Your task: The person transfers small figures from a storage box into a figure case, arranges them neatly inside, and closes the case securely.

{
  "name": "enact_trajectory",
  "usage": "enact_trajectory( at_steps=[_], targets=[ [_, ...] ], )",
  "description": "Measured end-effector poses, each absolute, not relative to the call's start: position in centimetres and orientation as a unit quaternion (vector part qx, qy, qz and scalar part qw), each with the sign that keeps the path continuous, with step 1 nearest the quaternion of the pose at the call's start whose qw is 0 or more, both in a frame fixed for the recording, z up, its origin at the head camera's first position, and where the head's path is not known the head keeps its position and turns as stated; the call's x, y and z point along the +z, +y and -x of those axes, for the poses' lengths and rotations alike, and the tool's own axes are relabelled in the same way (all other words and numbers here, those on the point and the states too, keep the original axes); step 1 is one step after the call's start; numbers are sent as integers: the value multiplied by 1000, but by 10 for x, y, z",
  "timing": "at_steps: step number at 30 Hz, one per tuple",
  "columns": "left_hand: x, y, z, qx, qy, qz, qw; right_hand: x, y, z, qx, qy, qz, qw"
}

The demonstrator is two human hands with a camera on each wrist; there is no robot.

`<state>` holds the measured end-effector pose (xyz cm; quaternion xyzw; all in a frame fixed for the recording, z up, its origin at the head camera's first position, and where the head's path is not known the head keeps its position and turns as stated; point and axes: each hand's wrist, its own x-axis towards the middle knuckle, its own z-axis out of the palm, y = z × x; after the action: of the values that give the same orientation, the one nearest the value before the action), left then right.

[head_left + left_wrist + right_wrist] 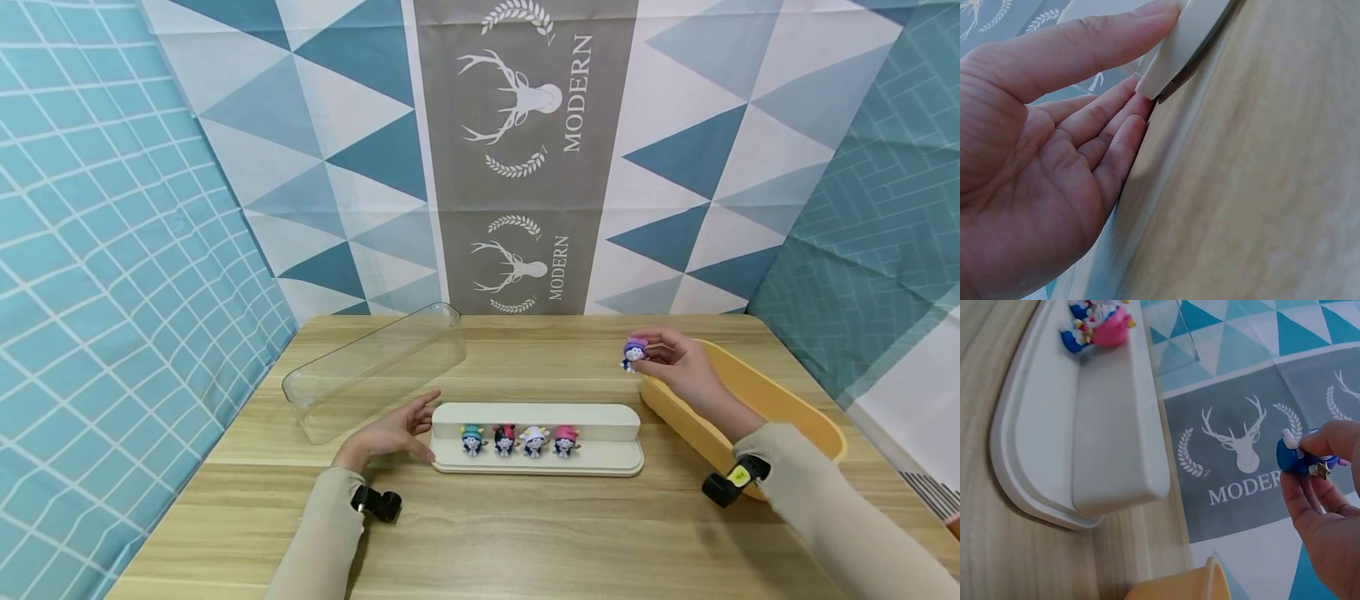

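Observation:
A cream two-step display base (pixel 536 462) lies on the table with a row of small figurines (pixel 534 442) in teal, red-and-black, white and pink hats on its lower step. My left hand (pixel 392 432) holds the base's left end; in the left wrist view the thumb (pixel 1110 40) lies on its rim and the fingers touch its end. Above the yellow bin's near-left rim, my right hand (pixel 678 362) pinches a figurine (pixel 634 353) with a purple hat. In the right wrist view, that figurine (pixel 1291 455) shows a blue base and a gold star.
A clear plastic cover (pixel 375 375) stands at the back left of the wooden table (pixel 525 533). The yellow bin (pixel 750 387) stands at the right, close to the base's right end; the right forearm partly hides it. Patterned cloth (pixel 517 167) hangs behind.

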<state>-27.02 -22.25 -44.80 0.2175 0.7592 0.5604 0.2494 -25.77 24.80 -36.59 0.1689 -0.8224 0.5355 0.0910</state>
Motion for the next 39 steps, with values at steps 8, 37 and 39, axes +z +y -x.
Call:
enact_trajectory(
  at_steps=[8,37,39],
  targets=[
    [-448,-222,270,559,761,-217,249,-375,239,249,539,-817,-188,83],
    [-446,-222,269,562,759,-215,249,-409,221,223,509,-832,-220,20],
    [-446,-222,269,565,757,-213,249,-410,221,220,497,-839,-219,17]
  ],
)
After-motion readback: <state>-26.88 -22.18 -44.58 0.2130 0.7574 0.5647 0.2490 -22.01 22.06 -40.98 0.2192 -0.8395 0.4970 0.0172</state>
